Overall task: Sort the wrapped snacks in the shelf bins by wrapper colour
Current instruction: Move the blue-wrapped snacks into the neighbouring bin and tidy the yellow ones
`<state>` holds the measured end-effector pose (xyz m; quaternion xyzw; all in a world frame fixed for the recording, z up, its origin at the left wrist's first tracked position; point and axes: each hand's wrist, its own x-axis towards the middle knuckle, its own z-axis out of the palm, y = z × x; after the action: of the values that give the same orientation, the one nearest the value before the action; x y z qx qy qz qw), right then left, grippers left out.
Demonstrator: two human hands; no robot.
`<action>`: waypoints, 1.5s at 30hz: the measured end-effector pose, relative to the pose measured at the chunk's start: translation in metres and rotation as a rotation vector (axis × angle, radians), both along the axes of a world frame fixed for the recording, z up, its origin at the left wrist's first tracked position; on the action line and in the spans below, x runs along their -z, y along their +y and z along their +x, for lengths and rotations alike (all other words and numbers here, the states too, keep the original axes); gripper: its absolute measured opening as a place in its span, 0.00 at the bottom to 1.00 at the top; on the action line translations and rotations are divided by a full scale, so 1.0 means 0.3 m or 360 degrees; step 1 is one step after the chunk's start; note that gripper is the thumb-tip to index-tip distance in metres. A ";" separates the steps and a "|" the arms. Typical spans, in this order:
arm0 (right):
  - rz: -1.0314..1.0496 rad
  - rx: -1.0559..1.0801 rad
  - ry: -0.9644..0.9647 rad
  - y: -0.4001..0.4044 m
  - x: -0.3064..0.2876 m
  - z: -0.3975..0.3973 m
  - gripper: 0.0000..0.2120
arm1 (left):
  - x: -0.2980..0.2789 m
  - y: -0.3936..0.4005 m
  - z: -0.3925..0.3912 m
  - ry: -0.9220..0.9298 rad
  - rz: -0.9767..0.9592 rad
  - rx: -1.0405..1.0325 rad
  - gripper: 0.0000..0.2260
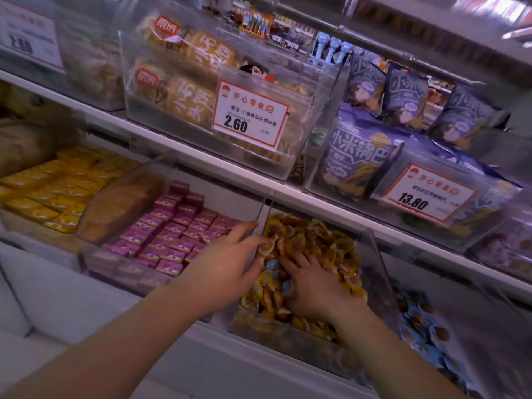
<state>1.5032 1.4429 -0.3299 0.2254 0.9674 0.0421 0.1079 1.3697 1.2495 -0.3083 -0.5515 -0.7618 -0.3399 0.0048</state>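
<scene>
A clear shelf bin [383, 272] holds a heap of small yellow-wrapped snacks [316, 240], with a few blue-wrapped ones [273, 266] mixed in near its left side. My left hand [227, 263] reaches over the bin's left wall, its fingers spread and its fingertips touching a yellow snack at the heap's edge. My right hand [313, 286] lies palm down on the heap with its fingers pushed in among the wrappers. To the right, another bin holds blue-wrapped snacks [426, 326]. What my fingertips hold, if anything, is hidden.
Left of the yellow heap sits a bin of purple-wrapped blocks [172, 231], and further left yellow-wrapped blocks [49, 191]. The shelf above carries clear bins of bagged snacks with price tags [249, 116] and purple bags [359, 156]. A white ledge [201, 355] runs in front.
</scene>
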 end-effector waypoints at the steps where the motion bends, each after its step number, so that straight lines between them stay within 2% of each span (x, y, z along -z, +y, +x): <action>1: 0.0055 -0.0056 -0.0012 -0.004 0.004 0.000 0.47 | -0.002 0.002 0.004 0.0000 -0.0003 -0.0006 0.18; 6: 0.0165 -0.0251 0.0025 -0.013 0.011 0.007 0.48 | -0.007 0.011 0.023 0.0041 -0.0090 -0.0058 0.18; 10: 0.0111 -0.0280 0.0109 -0.015 0.002 -0.009 0.44 | -0.002 0.012 0.025 0.0034 -0.0068 -0.0065 0.18; 17: -0.0274 -0.0255 0.0566 -0.030 0.041 -0.032 0.21 | 0.013 0.012 0.014 0.0010 -0.0005 -0.0035 0.17; 20: -0.0582 0.0036 0.0790 -0.013 0.031 -0.009 0.08 | 0.003 0.016 0.029 0.0055 0.0130 -0.0086 0.14; 21: -0.0677 0.0145 0.0911 0.002 0.025 0.006 0.07 | -0.006 0.020 0.038 0.0068 0.0214 -0.0086 0.13; 26: -0.1179 0.0512 0.1323 0.055 -0.043 0.049 0.10 | -0.051 0.035 0.098 -0.0010 0.0529 0.0041 0.11; 32: -0.1379 0.0554 0.1483 0.075 -0.084 0.083 0.10 | -0.031 0.070 0.141 -0.0157 0.0542 0.0075 0.11; 35: -0.1282 0.0447 0.1449 0.080 -0.089 0.103 0.09 | 0.002 0.107 0.178 -0.0107 0.0365 0.0138 0.13; 37: -0.0980 0.0334 0.1299 0.082 -0.088 0.121 0.08 | 0.041 0.142 0.194 0.0029 0.0070 0.0203 0.15; 40: -0.0423 0.0190 0.1134 0.081 -0.083 0.161 0.13 | 0.073 0.184 0.200 0.0133 -0.0508 0.0184 0.14; 42: -0.0363 0.0156 0.1136 0.076 -0.082 0.186 0.15 | 0.078 0.211 0.195 0.0125 -0.0684 0.0194 0.18; 45: -0.0419 0.0212 0.1231 0.068 -0.075 0.214 0.16 | 0.065 0.240 0.181 -0.0042 -0.0685 0.0201 0.18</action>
<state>1.5672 1.4634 -0.3074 0.2710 0.9170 -0.1768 -0.2331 1.4240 1.3214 -0.3278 -0.5818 -0.7808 -0.1763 -0.1443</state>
